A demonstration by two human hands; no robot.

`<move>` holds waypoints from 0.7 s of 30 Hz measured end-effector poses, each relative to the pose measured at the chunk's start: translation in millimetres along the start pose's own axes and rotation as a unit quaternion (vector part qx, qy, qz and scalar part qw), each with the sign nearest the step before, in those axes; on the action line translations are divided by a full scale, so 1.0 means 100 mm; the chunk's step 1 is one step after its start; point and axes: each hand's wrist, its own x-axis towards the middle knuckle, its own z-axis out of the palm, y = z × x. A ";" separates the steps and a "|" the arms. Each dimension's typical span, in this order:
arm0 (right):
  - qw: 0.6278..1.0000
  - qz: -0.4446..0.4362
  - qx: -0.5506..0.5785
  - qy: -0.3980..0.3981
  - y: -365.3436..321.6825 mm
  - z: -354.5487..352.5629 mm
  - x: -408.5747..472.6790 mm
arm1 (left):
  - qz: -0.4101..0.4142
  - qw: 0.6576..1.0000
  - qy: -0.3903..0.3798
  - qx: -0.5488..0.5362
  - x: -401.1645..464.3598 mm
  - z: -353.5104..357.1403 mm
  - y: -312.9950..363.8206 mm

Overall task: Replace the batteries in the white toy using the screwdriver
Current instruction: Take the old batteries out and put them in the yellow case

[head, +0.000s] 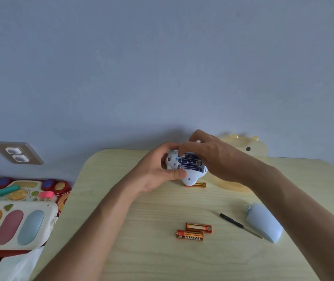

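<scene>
The white toy (189, 178) stands at the far middle of the pale wooden table (141, 250), its battery bay open toward me with purple batteries (190, 162) inside. My left hand (158, 171) grips the toy's left side. My right hand (210, 155) reaches over its top and right side, fingertips at the bay. An orange battery (199, 184) lies just behind the toy's base. Two orange batteries (193, 231) lie side by side in the middle of the table. The black screwdriver (239, 224) lies to their right, next to the pale blue battery cover (264, 222).
A cream-coloured toy (249, 148) sits at the table's far right edge, behind my right hand. Left of the table is a pile of colourful toys (18, 211) with a white bag below it. A wall socket (17, 153) is on the blue wall.
</scene>
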 end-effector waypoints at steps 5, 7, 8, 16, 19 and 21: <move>0.998 -0.029 -0.020 -0.045 0.01 -0.12 0.08 | -0.004 1.000 -0.002 0.002 -0.01 0.00 0.01; 0.997 -0.038 -0.024 -0.058 0.01 -0.13 0.12 | -0.008 1.000 -0.003 0.000 -0.02 -0.01 0.01; 0.997 -0.042 -0.024 -0.061 0.02 -0.13 0.14 | -0.009 1.000 -0.004 -0.003 -0.02 0.00 0.01; 0.998 -0.020 -0.021 -0.050 -0.04 -0.17 0.14 | -0.002 1.000 -0.018 -0.010 0.00 0.03 0.04; 0.999 -0.035 0.033 0.007 -0.04 -0.10 0.11 | 0.004 1.000 -0.017 -0.006 0.00 0.03 0.03; 0.995 -0.046 0.065 0.061 -0.04 -0.05 0.09 | 0.003 1.000 -0.013 -0.003 0.00 0.03 0.02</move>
